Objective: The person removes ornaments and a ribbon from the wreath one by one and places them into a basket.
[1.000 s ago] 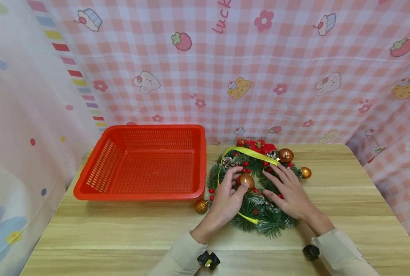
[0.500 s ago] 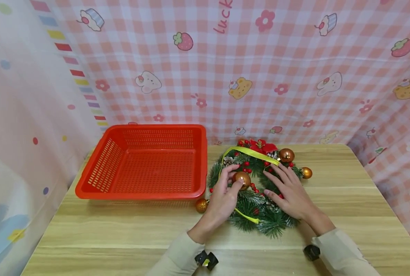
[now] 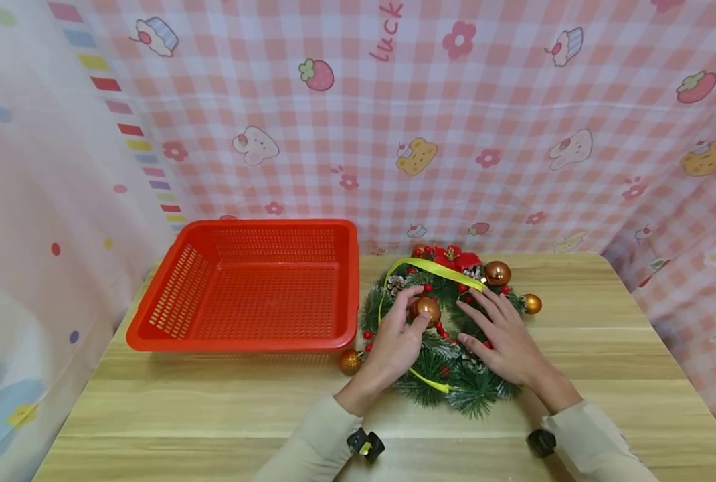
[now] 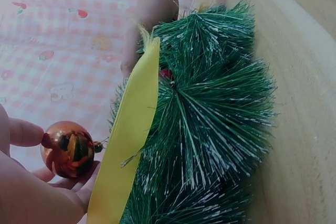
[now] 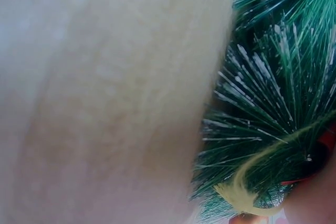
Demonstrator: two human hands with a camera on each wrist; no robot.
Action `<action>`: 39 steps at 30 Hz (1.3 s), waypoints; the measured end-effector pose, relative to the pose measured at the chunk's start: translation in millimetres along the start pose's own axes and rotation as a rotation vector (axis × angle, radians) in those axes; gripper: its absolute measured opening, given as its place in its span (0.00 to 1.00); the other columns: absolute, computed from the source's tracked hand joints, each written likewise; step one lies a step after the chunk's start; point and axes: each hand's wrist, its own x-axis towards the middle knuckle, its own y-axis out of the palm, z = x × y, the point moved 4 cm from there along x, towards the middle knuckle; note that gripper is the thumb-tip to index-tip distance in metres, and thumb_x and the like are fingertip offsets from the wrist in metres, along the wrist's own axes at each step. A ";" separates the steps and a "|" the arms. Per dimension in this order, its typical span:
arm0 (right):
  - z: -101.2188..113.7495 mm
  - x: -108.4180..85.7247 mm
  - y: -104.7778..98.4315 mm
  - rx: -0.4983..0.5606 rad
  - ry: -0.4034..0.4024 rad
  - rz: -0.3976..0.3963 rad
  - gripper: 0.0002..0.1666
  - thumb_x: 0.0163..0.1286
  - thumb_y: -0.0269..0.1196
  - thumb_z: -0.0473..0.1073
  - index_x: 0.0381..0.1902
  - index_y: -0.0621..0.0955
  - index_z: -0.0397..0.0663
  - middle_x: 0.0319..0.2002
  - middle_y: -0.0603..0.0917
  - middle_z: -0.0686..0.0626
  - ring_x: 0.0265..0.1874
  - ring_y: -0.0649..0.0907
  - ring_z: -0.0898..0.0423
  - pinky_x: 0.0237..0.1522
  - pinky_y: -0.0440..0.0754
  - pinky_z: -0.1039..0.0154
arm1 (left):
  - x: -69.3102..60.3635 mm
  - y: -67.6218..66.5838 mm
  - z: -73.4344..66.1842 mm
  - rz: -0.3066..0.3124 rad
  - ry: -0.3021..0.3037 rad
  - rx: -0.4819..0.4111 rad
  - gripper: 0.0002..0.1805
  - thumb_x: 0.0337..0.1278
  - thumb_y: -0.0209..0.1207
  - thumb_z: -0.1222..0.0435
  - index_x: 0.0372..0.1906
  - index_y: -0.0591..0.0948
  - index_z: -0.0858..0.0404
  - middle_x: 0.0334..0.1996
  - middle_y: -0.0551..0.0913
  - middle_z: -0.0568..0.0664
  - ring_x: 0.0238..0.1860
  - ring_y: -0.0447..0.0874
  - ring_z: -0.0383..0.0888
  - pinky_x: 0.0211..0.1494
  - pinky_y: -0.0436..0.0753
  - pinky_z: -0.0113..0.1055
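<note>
A green wreath (image 3: 475,395) with red berries, pine cones and a red flower lies on the table. My left hand (image 3: 394,341) holds a shiny copper ball (image 3: 427,311) between thumb and fingers over the wreath's left inner side; the ball's cap shows in the left wrist view (image 4: 68,149). My right hand (image 3: 508,341) rests on the wreath's right side, fingers spread, fingertips by the yellow ribbon (image 3: 436,268). The ribbon's frayed end shows in the right wrist view, beside the green needles (image 5: 262,93).
A red plastic basket (image 3: 274,345) stands left of the wreath. A glittery gold ball (image 3: 350,361) lies between them. Another copper ball (image 3: 498,273) and a gold ball (image 3: 532,304) sit at the wreath's right edge. A checked curtain (image 3: 346,134) hangs behind the table.
My left hand has shifted the copper ball slightly up over the wreath, still holding it. My right hand stays in about the same place on the wreath.
</note>
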 end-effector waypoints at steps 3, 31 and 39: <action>0.4 0.2 0.3 0.001 -0.001 0.000 0.33 0.73 0.56 0.55 0.71 0.70 0.45 0.74 0.62 0.36 0.74 0.55 0.35 0.74 0.45 0.38 | -0.5 -3.5 -0.5 -0.018 -0.001 0.000 0.24 0.75 0.48 0.59 0.71 0.65 0.51 0.59 0.74 0.47 0.52 0.76 0.42 0.51 0.77 0.40; 1.3 -0.1 -0.3 0.006 -0.005 0.011 0.33 0.74 0.57 0.53 0.72 0.69 0.46 0.74 0.61 0.35 0.74 0.55 0.34 0.74 0.43 0.39 | -20.3 -57.1 -24.8 -0.121 0.090 -0.100 0.20 0.72 0.51 0.65 0.66 0.70 0.54 0.59 0.74 0.52 0.55 0.74 0.49 0.56 0.76 0.46; 1.6 -0.4 -1.1 0.010 -0.005 0.010 0.33 0.74 0.57 0.53 0.72 0.68 0.46 0.74 0.60 0.36 0.74 0.54 0.34 0.74 0.43 0.39 | -24.5 -97.8 -21.7 -0.212 0.094 -0.079 0.20 0.71 0.53 0.66 0.65 0.70 0.58 0.59 0.75 0.54 0.56 0.74 0.49 0.56 0.78 0.46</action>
